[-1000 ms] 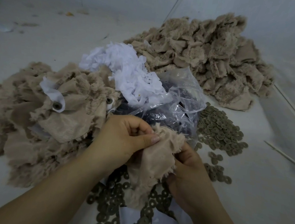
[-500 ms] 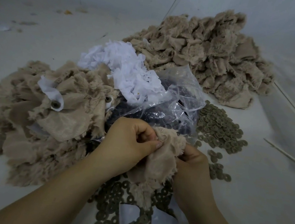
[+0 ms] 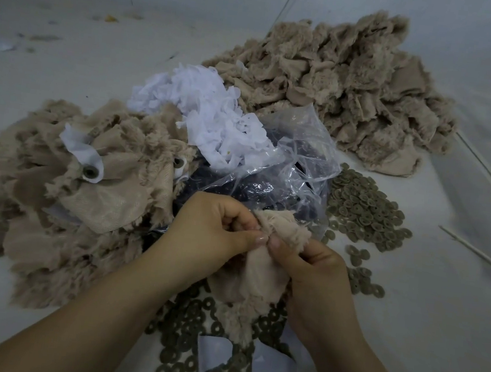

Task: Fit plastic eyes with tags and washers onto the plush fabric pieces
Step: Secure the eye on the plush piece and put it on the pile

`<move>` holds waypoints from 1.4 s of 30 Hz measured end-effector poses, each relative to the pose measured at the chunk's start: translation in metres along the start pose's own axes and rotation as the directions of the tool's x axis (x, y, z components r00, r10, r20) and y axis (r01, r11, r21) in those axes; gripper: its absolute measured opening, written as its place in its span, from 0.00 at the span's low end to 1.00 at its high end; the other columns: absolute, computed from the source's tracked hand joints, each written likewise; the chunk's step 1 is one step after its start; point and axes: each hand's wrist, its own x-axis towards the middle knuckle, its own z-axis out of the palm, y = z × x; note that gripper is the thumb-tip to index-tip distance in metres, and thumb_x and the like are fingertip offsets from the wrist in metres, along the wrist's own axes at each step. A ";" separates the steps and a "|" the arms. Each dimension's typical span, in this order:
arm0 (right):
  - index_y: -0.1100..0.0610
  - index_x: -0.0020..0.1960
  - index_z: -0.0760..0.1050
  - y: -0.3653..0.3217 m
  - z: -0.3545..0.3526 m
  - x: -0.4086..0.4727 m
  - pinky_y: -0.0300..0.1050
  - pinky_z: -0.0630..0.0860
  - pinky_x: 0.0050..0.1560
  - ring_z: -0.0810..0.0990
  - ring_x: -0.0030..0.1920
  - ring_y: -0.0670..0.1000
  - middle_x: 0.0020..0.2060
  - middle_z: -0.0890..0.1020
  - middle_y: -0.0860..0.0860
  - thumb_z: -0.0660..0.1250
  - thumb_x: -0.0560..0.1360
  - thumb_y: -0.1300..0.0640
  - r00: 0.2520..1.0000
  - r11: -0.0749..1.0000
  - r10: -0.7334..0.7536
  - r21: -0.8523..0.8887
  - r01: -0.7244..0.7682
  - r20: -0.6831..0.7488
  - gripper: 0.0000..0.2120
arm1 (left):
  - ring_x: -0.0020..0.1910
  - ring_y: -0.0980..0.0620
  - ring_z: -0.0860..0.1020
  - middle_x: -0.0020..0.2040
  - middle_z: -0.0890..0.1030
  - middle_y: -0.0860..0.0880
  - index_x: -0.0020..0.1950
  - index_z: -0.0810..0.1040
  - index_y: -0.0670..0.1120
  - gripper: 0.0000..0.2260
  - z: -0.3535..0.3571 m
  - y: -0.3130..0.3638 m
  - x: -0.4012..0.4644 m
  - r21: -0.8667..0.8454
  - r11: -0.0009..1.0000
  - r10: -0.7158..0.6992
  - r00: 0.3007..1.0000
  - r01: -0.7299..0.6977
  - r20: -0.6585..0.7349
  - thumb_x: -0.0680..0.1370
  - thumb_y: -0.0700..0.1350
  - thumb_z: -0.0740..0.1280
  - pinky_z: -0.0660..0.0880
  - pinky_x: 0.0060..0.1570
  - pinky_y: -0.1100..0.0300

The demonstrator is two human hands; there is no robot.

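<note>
While both thumbs meet on its top edge, the left hand (image 3: 217,231) and right hand (image 3: 314,270) pinch one beige plush piece (image 3: 262,267) with curled fingers, above loose washers (image 3: 191,326) near the surface's (image 3: 423,328) front edge. Anything under the fabric is hidden, perhaps an eye. Finished pieces (image 3: 62,195) lie left, a clear bag (image 3: 295,167) behind.

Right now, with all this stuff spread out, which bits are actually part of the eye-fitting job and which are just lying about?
Part of the job:
left hand and right hand, pinching one plush piece
plush piles
white tags
washers
plastic bag of dark parts

Lying about:
thin sticks
yellow scrap
</note>
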 end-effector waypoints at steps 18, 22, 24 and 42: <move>0.60 0.68 0.69 -0.006 0.008 -0.004 0.49 0.83 0.48 0.85 0.52 0.62 0.51 0.85 0.61 0.80 0.64 0.59 0.997 0.995 0.001 0.104 0.006 -0.071 0.36 | 0.56 0.56 0.80 0.57 0.81 0.49 0.51 0.85 0.41 0.12 0.013 -0.012 -0.013 0.415 0.661 0.658 0.749 -0.625 0.079 0.74 0.32 0.65 0.78 0.55 0.60; 0.51 0.63 0.70 -0.011 0.010 -0.004 0.45 0.82 0.43 0.86 0.47 0.57 0.46 0.87 0.58 0.76 0.66 0.62 0.996 0.988 0.018 0.156 -0.003 -0.092 0.29 | 0.58 0.59 0.79 0.57 0.82 0.52 0.59 0.82 0.44 0.13 0.011 -0.016 -0.016 0.387 0.708 0.617 0.784 -0.591 0.068 0.76 0.38 0.64 0.76 0.58 0.62; 0.49 0.62 0.71 -0.012 0.010 -0.004 0.45 0.83 0.41 0.86 0.45 0.56 0.45 0.87 0.59 0.75 0.67 0.64 0.994 0.982 0.047 0.185 -0.029 -0.095 0.27 | 0.58 0.61 0.79 0.58 0.82 0.54 0.64 0.80 0.45 0.16 0.009 -0.015 -0.018 0.379 0.737 0.601 0.799 -0.560 0.013 0.77 0.42 0.67 0.75 0.59 0.66; 0.52 0.62 0.73 -0.015 0.000 -0.006 0.51 0.82 0.38 0.85 0.44 0.57 0.49 0.85 0.59 0.68 0.74 0.72 0.983 0.985 0.120 0.138 -0.101 -0.141 0.22 | 0.57 0.53 0.82 0.57 0.83 0.44 0.55 0.85 0.41 0.09 -0.004 -0.019 -0.005 0.277 0.638 0.651 0.696 -0.718 0.302 0.75 0.37 0.71 0.80 0.55 0.57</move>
